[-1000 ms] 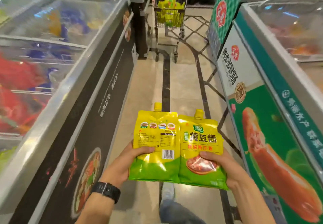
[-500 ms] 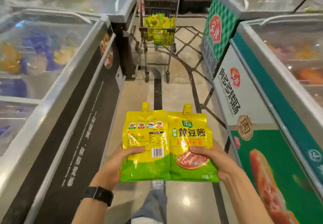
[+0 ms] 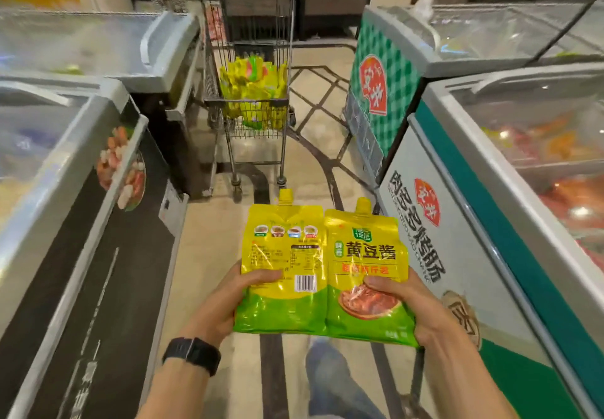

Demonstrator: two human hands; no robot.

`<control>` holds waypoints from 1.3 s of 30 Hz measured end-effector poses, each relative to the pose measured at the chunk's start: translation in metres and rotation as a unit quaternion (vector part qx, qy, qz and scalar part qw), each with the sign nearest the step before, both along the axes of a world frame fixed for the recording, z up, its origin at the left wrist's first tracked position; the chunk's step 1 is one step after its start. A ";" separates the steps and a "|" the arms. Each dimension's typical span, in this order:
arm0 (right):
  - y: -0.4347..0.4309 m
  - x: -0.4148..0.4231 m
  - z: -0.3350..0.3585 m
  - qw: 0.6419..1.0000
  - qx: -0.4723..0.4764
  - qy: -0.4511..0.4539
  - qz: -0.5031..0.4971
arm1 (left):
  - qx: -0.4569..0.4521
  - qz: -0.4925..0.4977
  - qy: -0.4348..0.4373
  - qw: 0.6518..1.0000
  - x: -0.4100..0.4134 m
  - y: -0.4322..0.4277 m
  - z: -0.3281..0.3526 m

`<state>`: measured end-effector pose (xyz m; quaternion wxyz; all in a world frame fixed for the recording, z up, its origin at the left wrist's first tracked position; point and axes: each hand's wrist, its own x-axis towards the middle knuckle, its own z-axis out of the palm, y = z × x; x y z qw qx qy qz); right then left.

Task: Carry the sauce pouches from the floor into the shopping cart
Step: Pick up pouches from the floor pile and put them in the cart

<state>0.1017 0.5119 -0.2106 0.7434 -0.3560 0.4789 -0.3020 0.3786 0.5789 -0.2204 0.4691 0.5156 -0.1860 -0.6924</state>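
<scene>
Item: sauce pouches, yellow over green, with spouts. Two are in transit, one per hand. The left hand (image 3: 228,307) grips the lower edge of the left pouch (image 3: 284,255), thumb on top over the printed back with its barcode, and the other fingers are hidden underneath. The right hand (image 3: 421,307) grips the right pouch (image 3: 366,265) the same way, label side up. The two pouches are held flat and side by side with their inner edges meeting, spouts pointing ahead, at about waist level above the floor (image 3: 202,222) of the aisle. Destination: one wire shopping cart (image 3: 245,102), standing straight ahead down the aisle and well apart from the hands. It holds a heap of matching pouches (image 3: 251,88) too jumbled to count. Step in hand, as judged: the carry leg, with both pouches off the floor and not yet delivered. The next move calls for walking the rest of the aisle to the cart, then lifting both pouches over its rim and letting them go onto the heap. The gap between the freezers is narrow, so the elbows want keeping in. Fixtures: four glass-topped freezer chests, two on the left (image 3: 65,157) and two on the right (image 3: 490,173). Sundries: one black wristwatch (image 3: 192,355) on the left wrist, and one leg in blue cloth (image 3: 327,369) below the pouches. No pouches show on the visible floor.
</scene>
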 end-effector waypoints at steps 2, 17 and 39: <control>-0.060 0.006 -0.004 1.000 0.012 -0.009 0.001 | 0.006 0.010 0.006 1.000 0.005 -0.057 -0.002; -0.455 0.090 -0.008 0.996 0.027 0.000 0.080 | 0.036 0.083 0.013 0.996 0.079 -0.410 -0.005; -0.987 0.224 -0.008 0.991 0.015 0.060 0.118 | 0.052 0.280 -0.027 0.958 0.185 -0.891 -0.034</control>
